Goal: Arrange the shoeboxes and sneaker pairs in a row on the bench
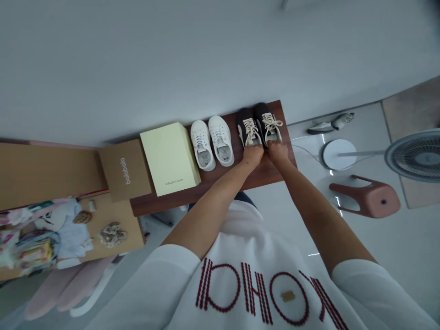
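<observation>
A pair of black sneakers with cream laces stands near the right end of a brown wooden shelf top, toes toward the wall. My left hand (253, 156) is closed on the heel of the left black sneaker (246, 123). At the heel of the right black sneaker (264, 115), my right hand (277, 151) is closed in the same way. The fingertips of both hands are hidden inside or behind the heels. Just to the left, a pair of white sneakers (220, 137) sits side by side, untouched.
A pale yellow shoe box (168, 158) and a brown box (125, 169) stand left on the wooden top (220, 183). Farther left is a cluttered desk (132, 229). On the floor at right are a fan (417, 156), a pink stool (381, 199) and grey shoes (332, 123).
</observation>
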Available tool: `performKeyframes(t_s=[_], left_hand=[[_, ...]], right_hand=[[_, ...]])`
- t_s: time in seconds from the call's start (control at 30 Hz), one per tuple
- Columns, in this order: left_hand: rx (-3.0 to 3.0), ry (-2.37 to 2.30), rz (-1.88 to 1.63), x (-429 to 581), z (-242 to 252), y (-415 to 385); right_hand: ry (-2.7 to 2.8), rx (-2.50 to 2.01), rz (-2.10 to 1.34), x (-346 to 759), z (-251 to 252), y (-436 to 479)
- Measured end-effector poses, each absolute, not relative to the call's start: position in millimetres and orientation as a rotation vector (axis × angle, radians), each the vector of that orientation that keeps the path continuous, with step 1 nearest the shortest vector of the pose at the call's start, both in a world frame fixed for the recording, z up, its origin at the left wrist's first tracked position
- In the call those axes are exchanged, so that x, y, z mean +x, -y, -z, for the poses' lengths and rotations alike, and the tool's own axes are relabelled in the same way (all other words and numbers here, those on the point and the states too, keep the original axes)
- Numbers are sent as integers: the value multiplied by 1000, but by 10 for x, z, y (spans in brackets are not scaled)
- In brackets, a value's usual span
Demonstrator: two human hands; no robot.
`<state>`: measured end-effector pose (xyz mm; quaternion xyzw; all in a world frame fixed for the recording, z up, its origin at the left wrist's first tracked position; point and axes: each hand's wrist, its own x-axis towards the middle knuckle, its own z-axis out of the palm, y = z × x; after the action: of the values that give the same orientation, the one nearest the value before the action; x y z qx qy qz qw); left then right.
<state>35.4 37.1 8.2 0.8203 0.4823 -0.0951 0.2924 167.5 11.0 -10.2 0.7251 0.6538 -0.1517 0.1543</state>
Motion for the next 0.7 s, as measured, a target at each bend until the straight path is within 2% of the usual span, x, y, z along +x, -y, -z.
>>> performKeyframes(t_s=[0.43, 0.7], left_hand=[[2418, -1143, 55, 2, -492, -267], [2226, -1350, -18, -1220, -697, 236]], right_hand=[[-2002, 2284, 231, 1488, -279, 31], [-2111, 2410, 353, 726, -508, 472]])
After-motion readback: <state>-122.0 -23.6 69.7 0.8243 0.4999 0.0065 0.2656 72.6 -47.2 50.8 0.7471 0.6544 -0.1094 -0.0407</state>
